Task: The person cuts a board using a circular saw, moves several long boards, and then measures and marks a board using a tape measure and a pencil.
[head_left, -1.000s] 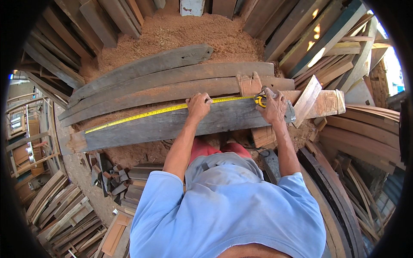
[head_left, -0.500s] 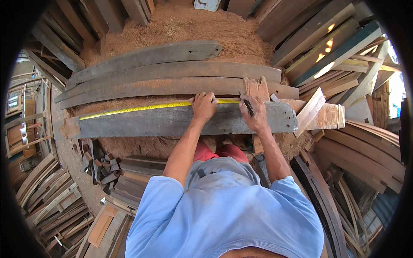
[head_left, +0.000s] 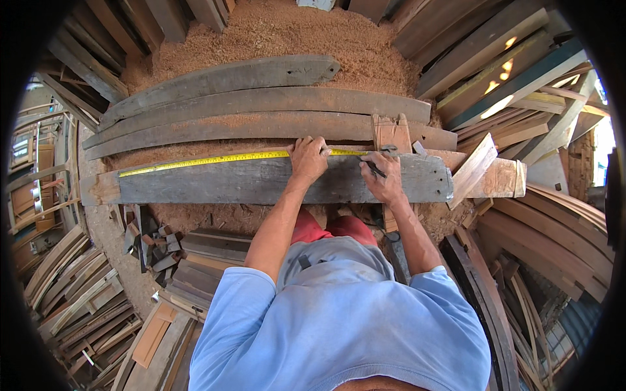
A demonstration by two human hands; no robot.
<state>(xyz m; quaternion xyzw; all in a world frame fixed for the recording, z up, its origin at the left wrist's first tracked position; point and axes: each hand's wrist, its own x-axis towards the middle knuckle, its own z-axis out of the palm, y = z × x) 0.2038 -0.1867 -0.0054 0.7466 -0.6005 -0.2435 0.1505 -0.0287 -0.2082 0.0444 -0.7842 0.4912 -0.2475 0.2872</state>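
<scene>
A long grey weathered board (head_left: 248,182) lies crosswise in front of me. Along its far edge runs a yellow tape measure (head_left: 215,159), stretched out from near the left end. My left hand (head_left: 308,159) is closed over the tape, pressing it against the board's edge. My right hand (head_left: 385,177) rests on the board near the tape's right end, its fingers closed round a dark, slim pencil-like tool (head_left: 375,169). Just beyond these fingers a small dark grey object (head_left: 389,149) lies at the board's far edge; its kind is unclear.
Several grey planks (head_left: 261,101) lie side by side beyond the board, on sawdust (head_left: 261,32). An upright wooden piece (head_left: 391,130) and a pale offcut (head_left: 473,163) stand near the right end. Stacked timber (head_left: 548,228) crowds both sides, and small offcuts (head_left: 153,238) lie at near left.
My right hand has drawn slightly toward me and left, uncovering the small grey object at the board's far edge. My left hand keeps its place on the tape.
</scene>
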